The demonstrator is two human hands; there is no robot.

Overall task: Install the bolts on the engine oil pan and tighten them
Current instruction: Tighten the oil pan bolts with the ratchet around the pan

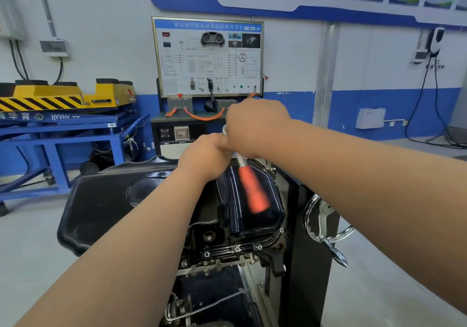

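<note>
Blue-and-white workshop walls rise beyond my hands, with a wiring training board (207, 56) whose Chinese heading I cannot make out. My right hand (255, 127) curls over the steel head of a ratchet (254, 190); its orange handle, blurred, slants toward me below that hand. My left hand (202, 154) is fisted against the right one, and what it holds is hidden. Under both sits the glossy black oil pan (232, 213), with small bolts (237, 248) along its near flange.
</note>
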